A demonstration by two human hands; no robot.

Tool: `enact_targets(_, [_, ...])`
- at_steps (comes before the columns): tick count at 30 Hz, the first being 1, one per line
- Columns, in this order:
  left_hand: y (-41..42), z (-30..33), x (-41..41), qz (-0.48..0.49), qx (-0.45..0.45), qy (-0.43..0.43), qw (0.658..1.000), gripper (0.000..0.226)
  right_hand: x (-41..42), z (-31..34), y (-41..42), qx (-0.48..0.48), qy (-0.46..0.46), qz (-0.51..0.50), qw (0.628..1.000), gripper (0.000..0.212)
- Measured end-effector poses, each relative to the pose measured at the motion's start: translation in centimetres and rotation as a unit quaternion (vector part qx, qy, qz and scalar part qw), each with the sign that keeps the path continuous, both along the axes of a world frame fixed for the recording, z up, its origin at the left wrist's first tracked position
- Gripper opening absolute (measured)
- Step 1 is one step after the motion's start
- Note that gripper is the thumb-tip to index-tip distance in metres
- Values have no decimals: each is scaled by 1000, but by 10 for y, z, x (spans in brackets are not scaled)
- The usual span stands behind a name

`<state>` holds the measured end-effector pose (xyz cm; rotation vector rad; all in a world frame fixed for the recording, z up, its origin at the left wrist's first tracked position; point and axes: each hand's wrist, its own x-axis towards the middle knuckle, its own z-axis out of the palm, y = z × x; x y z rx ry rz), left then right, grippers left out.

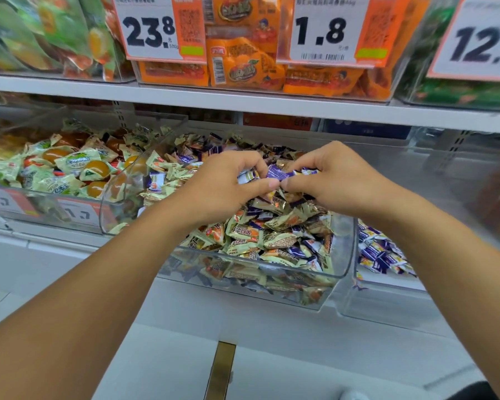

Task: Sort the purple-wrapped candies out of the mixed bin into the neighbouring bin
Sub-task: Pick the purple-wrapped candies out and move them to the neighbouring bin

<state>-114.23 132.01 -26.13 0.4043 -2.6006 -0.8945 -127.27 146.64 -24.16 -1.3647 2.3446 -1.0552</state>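
Hands: two, meeting at frame centre; left hand grips purple-wrapped candies, right hand pinches a purple candy.
Mixed bin: clear mixed bin below the hands, cream, orange and purple wrappers.
Neighbouring bin: neighbouring bin, lower right, holds purple candies.
Price tags: three, along the top: "23.8", "1.8", "12.", cut off.

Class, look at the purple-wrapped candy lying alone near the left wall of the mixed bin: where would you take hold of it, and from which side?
Pinch the purple-wrapped candy across its flat wrapper body, coming straight down from above through the open top. It lies on top of the pale-wrapped candies, face up, so nothing covers it, and the clear left wall of the mixed bin blocks a sideways approach. The left hand is nearer.
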Motion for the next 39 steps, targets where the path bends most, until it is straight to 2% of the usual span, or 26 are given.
enact_targets(4, [8, 2, -5, 14, 16, 52, 998, 17, -8, 13, 24, -1, -15, -32, 999, 30])
enact_targets(6, [20, 9, -10, 10, 49, 80, 996, 19, -22, 16, 49, -5, -110, -70, 991, 32])
enact_targets(8, [39, 21, -18, -27, 74, 81, 994, 19, -32, 13, 72, 24, -210, -115, 971, 21])
enact_targets(10, [62, 35, -34, -69, 65, 53, 994, 19, -44, 4, 88, 43, -287, -172, 941, 15])
enact_targets(13, [93, 48, -72, -131, 46, -30, 990, 19, -66, -3, 106, 20, -367, -244, 898, 25])
enact_targets(16, [110, 47, -111, -151, 43, -84, 984, 17, -81, -3, 123, -12, -389, -281, 877, 18])
enact_targets(19, [120, 36, -138, -160, 36, -113, 980, 16, -88, -4, 133, -15, -382, -294, 876, 11])
enact_targets(22, [120, 29, -150, -161, -45, -118, 979, 46, -92, -5, 137, -2, -352, -303, 885, 29])
enact_targets(24, [116, 24, -149, -180, -35, -128, 975, 65, -92, -4, 137, 13, -341, -294, 893, 42])
enact_targets(26, [112, 22, -139, -187, -23, -107, 976, 64, -91, -3, 136, 16, -329, -274, 904, 46])
enact_targets(28, [102, 24, -122, -169, -40, -44, 984, 47, -85, -1, 131, 26, -292, -256, 921, 43])
enact_targets(30, [88, 29, -97, -142, -32, 18, 989, 30, -72, 2, 121, 1, -219, -232, 948, 33])
enact_targets(32, [66, 30, -66, -94, -23, 55, 994, 20, -52, 5, 105, -63, -99, -179, 977, 17])
enact_targets(35, [24, 17, -24, 2, -90, 49, 995, 23, -13, 10, 75, -111, 72, -44, 990, 5])
enact_targets(37, [2, 5, -7, 42, -156, -17, 987, 38, 6, 4, 50, -58, 155, 19, 986, 19])
enact_targets(39, [-10, -2, 3, 57, -186, -77, 978, 53, 12, -4, 24, 14, 206, 24, 978, 32])
